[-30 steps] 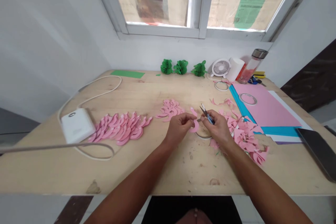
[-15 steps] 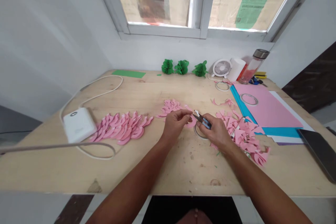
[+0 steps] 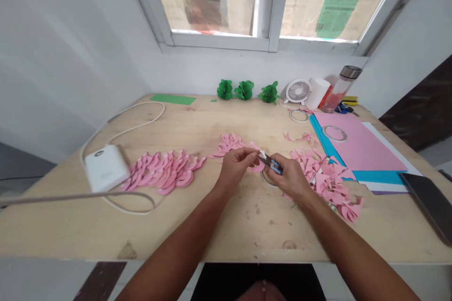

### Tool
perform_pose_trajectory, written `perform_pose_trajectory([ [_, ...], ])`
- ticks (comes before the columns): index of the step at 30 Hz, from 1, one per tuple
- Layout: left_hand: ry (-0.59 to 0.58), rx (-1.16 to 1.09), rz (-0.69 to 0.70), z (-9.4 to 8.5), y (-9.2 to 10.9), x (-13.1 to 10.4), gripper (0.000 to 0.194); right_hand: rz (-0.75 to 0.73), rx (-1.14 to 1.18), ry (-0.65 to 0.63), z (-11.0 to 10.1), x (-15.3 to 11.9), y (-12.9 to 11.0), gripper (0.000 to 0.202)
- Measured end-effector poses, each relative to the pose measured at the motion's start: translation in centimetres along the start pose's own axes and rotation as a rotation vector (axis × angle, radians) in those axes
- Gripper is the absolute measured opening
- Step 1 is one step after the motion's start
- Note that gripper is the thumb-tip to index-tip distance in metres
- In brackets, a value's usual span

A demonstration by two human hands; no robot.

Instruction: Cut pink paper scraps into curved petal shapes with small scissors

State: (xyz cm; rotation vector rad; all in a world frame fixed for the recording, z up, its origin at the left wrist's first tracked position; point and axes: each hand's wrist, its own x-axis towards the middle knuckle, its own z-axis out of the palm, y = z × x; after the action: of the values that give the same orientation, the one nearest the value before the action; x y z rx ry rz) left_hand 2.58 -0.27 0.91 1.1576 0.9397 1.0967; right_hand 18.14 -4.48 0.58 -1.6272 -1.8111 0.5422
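My right hand (image 3: 288, 174) is closed around the handles of small scissors (image 3: 273, 164), whose dark blades point left toward my left fingertips. A small white strip (image 3: 263, 154) shows by the blades. My left hand (image 3: 237, 164) is pinched shut on a curved pink paper piece (image 3: 259, 167), which shows just beyond the fingertips; part of it is hidden by the fingers. Behind this hand lies a small group of pink paper pieces (image 3: 229, 143). A roll of tape (image 3: 267, 179) rests on the table, partly covered by my right hand.
Overlapping pink curved pieces (image 3: 165, 171) lie left, beside a white power bank (image 3: 107, 168) with a looping cable. Pink scraps (image 3: 326, 178) are heaped right, near coloured sheets (image 3: 363, 146) and a phone (image 3: 427, 204). Green paper shapes (image 3: 243, 90), a fan (image 3: 297, 91) and a bottle (image 3: 342, 88) stand behind.
The scissors have shifted slightly, and their blades sit a little closer to my left fingertips. My left hand has barely moved.
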Motion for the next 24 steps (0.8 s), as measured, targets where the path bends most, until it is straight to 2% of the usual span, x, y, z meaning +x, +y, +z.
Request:
perform_pose_trajectory([
  [5,-0.034,0.005,-0.032,-0.7,-0.6,0.2,0.024,-0.017,-0.011,-0.030,-0.1,-0.1,-0.2,0.015],
  [11,-0.061,-0.090,-0.024,-0.8,-0.8,0.3,0.019,-0.025,-0.021,-0.062,-0.2,-0.1,-0.2,0.016],
  [24,-0.102,-0.053,-0.057,-1.2,-0.8,0.5,0.020,-0.041,-0.045,-0.084,-0.2,-0.1,-0.3,0.015],
])
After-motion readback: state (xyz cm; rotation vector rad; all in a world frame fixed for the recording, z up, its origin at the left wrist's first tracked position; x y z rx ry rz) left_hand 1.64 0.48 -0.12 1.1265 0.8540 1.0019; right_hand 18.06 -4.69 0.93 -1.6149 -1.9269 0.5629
